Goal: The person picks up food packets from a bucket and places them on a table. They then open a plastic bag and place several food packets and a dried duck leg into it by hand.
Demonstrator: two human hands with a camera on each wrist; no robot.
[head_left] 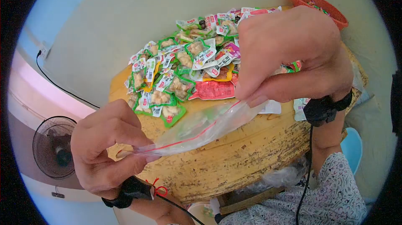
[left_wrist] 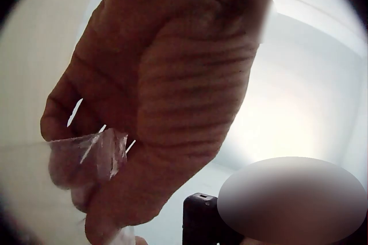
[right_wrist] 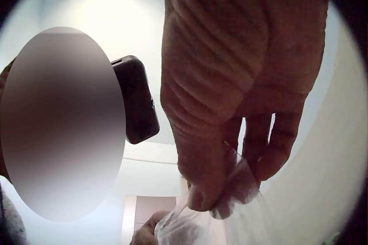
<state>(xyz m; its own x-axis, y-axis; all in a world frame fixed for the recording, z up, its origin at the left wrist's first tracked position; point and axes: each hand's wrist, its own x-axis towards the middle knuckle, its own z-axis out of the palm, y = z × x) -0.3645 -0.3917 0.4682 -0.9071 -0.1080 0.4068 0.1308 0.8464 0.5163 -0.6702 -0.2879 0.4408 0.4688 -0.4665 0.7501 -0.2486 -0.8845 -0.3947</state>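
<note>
Left hand (head_left: 97,143), at the lower left of the head view, is curled with thumb and forefinger pinched together on one end of a long, clear plastic bag with a thin red line along it (head_left: 232,120); the right hand (head_left: 297,49), at the upper right, pinches the other end the same way, its remaining fingers bent in. Between them the bag stretches on a slant just below the middle of the frame, rising toward the right. Both wrist views show the see-through film caught at the fingers. Each wrist carries a black strapped device, and a knotted red string (head_left: 160,190) sits beside the left one. Beyond the bag, a heap of small printed plastic packets edged in green (head_left: 184,57) spreads over the upper centre, with a pinkish-red flat packet (head_left: 213,90) at its near edge. Under all this lies a worn, yellow wooden bench with a curved edge (head_left: 209,170). At the upper right stands an orange-red woven plastic basket (head_left: 300,1) with packets inside. Farther out are a round, dark-caged fan (head_left: 54,147) at the lower left and a light-blue plastic basin (head_left: 352,147) at the right.
</note>
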